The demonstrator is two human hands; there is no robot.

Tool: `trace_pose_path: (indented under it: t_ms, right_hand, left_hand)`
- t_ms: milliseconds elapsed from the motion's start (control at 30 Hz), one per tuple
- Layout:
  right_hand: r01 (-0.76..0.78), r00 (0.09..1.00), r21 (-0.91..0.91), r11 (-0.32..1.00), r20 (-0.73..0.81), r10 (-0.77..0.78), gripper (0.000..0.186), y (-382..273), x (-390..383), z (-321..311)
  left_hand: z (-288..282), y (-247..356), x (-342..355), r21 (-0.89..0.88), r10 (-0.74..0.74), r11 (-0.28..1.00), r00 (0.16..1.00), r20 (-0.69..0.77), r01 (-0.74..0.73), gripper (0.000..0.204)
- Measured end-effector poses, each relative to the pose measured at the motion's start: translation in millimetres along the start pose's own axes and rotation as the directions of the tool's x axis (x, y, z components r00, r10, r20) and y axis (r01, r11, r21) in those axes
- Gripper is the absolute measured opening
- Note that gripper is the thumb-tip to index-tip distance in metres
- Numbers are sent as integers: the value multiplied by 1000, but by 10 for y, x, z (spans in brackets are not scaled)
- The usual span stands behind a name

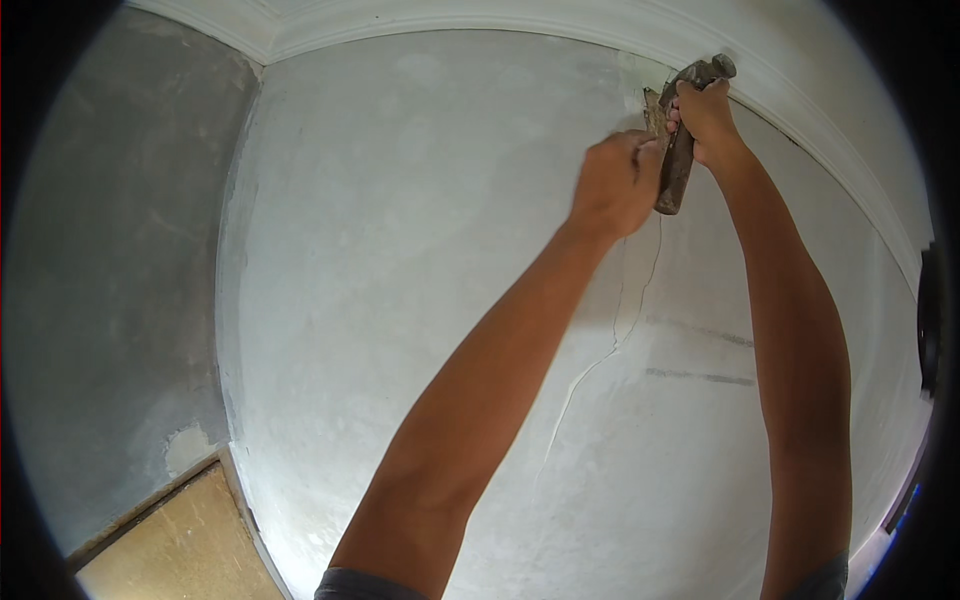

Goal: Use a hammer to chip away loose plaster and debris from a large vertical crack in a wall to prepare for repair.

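Hammer and chisel at the top of a cracked wall.
Just under the cornice (800, 95), the left hand (615, 185) grips a chisel (653, 110) against plaster while the right hand (708, 120) chokes up on the hammer (685, 140), for short taps above the crack (620, 320).

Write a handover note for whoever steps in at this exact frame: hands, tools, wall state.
Right hand: gripping a hammer near its head, high on the wall.
Left hand: closed on a chisel-like tool set against the white wall just under the ceiling moulding.
Done: a small patch of plaster chipped by the tool tip.
Left: a long crack runs down from there, unopened.
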State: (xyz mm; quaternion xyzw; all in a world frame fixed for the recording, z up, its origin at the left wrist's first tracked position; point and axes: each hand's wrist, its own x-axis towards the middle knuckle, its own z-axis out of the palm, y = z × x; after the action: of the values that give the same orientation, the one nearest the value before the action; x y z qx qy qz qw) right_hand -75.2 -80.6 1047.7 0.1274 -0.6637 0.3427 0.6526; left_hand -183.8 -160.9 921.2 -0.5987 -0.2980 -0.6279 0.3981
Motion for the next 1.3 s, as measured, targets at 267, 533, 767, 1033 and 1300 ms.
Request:
trace_pose_path:
  t_ms: [267, 533, 767, 1033, 1300]
  right_hand:
    - [25, 1000, -183, 983, 2, -25, 45, -15, -82, 220]
    - [-51, 986, -410, 910, -167, -20, 50, -100, 3, 605]
    - [-71, 996, -216, 974, -64, 58, 30, -210, -87, 191]
    - [73, 996, -265, 962, 63, -58, 40, -132, -96, 275]
    - [99, 976, -95, 990, 201, -79, 42, -69, -16, 41]
  left_hand:
    - [-325, -326, -189, 132, 296, 948, 955, -29, -290, 28]
    - [-314, -281, -176, 130, 253, 962, 963, -92, -240, 27]
    - [-344, -370, -163, 50, 315, 949, 937, -150, -311, 21]
    - [-335, -365, -175, 140, 271, 957, 955, -118, -254, 24]
    - [-355, -367, -194, 132, 291, 953, 948, -128, -274, 21]
